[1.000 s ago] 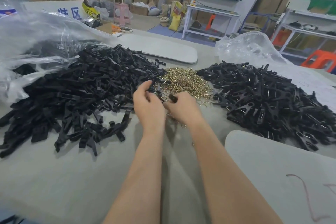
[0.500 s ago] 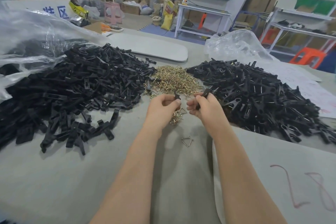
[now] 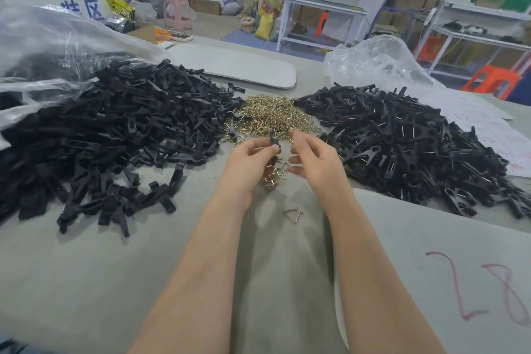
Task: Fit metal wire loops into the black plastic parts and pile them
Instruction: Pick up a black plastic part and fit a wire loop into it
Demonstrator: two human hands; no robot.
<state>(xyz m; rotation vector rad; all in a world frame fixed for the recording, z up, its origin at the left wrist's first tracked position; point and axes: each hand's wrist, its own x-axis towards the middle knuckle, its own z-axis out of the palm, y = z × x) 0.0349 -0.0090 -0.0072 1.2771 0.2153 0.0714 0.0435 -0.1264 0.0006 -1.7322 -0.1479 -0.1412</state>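
Pinching one black plastic part [image 3: 273, 138] between thumb and fingertips, the left hand [image 3: 248, 162] sits over a small clump of wire loops [image 3: 274, 177]; can't tell if it's holding those too. The right hand [image 3: 314, 158] is just beside it, fingers loosely curled, apart, gripping nothing. Both forearms reach straight out over the grey table [image 3: 86, 282]. There's a red "28" [image 3: 488, 290] scrawled on the board [image 3: 402, 238] by the right arm, and blue characters [image 3: 86, 10] far left, ending in 区.

Bright, even indoor light, soft shadows, wide-angle bending at the edges.
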